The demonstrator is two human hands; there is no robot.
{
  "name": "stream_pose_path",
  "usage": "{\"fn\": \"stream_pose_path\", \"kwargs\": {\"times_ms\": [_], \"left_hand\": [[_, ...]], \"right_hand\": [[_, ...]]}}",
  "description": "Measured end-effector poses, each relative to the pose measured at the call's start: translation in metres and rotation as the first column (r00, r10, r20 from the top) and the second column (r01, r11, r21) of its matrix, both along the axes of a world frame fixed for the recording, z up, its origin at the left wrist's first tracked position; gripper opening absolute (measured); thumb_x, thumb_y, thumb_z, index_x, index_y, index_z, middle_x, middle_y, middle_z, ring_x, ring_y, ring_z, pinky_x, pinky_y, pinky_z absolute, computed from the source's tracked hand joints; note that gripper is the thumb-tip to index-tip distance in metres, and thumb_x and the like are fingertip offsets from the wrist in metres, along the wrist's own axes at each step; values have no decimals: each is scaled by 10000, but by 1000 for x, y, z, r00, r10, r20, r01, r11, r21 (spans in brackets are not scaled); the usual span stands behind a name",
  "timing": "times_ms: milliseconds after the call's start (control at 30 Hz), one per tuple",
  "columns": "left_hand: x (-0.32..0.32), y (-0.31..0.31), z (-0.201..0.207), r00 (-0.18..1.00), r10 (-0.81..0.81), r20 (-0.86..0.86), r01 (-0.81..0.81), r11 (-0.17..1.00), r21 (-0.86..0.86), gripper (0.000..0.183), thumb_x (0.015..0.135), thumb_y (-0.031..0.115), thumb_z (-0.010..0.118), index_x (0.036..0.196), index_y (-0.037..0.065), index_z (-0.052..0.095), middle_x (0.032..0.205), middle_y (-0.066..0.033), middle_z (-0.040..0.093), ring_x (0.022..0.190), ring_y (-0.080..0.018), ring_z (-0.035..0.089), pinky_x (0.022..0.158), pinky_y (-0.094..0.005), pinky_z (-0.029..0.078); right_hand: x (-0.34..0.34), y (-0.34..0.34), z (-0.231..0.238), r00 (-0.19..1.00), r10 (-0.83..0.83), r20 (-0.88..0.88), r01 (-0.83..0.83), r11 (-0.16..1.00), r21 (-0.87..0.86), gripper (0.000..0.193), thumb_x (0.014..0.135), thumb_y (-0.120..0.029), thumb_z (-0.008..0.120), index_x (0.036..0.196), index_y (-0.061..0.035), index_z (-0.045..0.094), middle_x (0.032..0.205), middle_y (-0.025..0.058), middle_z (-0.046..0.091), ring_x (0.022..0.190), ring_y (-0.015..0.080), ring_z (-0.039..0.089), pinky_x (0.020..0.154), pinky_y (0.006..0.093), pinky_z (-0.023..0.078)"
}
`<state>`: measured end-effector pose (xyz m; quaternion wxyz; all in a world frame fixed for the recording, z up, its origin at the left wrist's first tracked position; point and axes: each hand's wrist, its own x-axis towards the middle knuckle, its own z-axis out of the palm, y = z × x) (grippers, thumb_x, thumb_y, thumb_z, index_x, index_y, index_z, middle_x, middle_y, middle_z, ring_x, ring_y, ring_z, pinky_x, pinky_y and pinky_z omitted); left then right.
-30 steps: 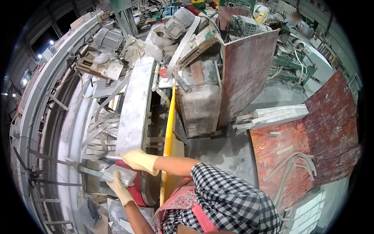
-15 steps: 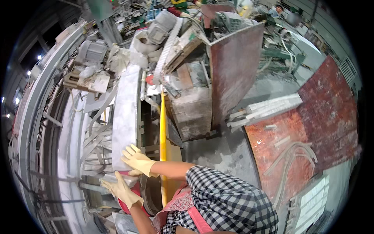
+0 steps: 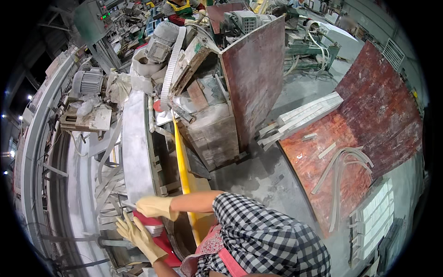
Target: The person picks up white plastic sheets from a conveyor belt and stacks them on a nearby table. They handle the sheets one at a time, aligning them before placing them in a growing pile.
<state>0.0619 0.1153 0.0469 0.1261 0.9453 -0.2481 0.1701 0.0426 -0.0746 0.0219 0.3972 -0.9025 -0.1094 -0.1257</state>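
Observation:
Both my hands wear pale yellow rubber gloves. My right hand (image 3: 156, 206) is closed at the near end of a long white-dusted belt (image 3: 137, 152). A thin pale strip (image 3: 128, 204) sticks out to the left from its curled fingers; most of what they grip is hidden. Just below and nearer to me, my left hand (image 3: 140, 236) is open, fingers spread, with nothing seen in it. Beside it is a red surface (image 3: 162, 241) with a small pale block (image 3: 156, 229) on it.
A yellow bar (image 3: 181, 161) runs along the belt's right side. Loose pale strips (image 3: 110, 180) lie left of the belt. A dusty motor (image 3: 162, 39) and an upright reddish board (image 3: 256, 78) stand ahead. Right, an orange-red board (image 3: 318, 152) holds curved strips. A co-worker (image 3: 182, 9) is far ahead.
My right hand has gone from spread fingers on the belt to closed, moving slightly left and nearer. My left hand has moved slightly nearer, still spread. The whole view has shifted.

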Motion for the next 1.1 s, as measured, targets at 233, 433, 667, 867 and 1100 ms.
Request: {"fn": "stream_pose_path", "kwargs": {"times_ms": [233,433,667,867,1100], "left_hand": [[9,22,-14,967,-251,48,253,967,-42,498,1120,344,376,1323,75,744,1484,-227,622,1481,-454,446,1267,-587,247],[19,5,-19,934,-339,110,356,903,-239,392,1013,323,493,880,32,718,854,-181,722,921,-464,640,1131,-626,409],[6,-20,4,968,-231,102,251,925,-286,378,1097,220,557,827,-11,684,807,-189,690,782,-407,624,1091,-603,448],[0,-15,12,976,-215,-17,205,951,-232,378,1116,266,504,1321,5,687,1227,-238,719,1149,-437,654,1200,-584,348],[15,1,-6,987,-96,132,92,995,36,536,1147,354,387,1574,65,534,1573,-228,549,1502,-445,427,1258,-570,222]], "right_hand": [[-25,28,4,992,-26,-126,77,903,422,425,997,-287,494,900,70,703,843,324,650,781,525,608,735,563,482],[12,-39,-27,974,-164,154,211,903,-374,638,892,-493,717,1365,-68,660,1384,224,603,1373,423,494,1216,539,306],[20,-32,-26,993,-114,30,111,824,-556,785,955,-439,663,1579,-5,471,1628,277,449,1529,501,380,1297,578,217],[43,-46,5,982,-34,-185,-2,981,-194,216,852,-133,657,1000,6,733,1040,250,728,1056,424,708,896,437,566],[28,24,-14,999,-45,-2,44,977,207,248,869,-194,640,836,15,770,809,266,715,728,443,701,677,520,556]]}}
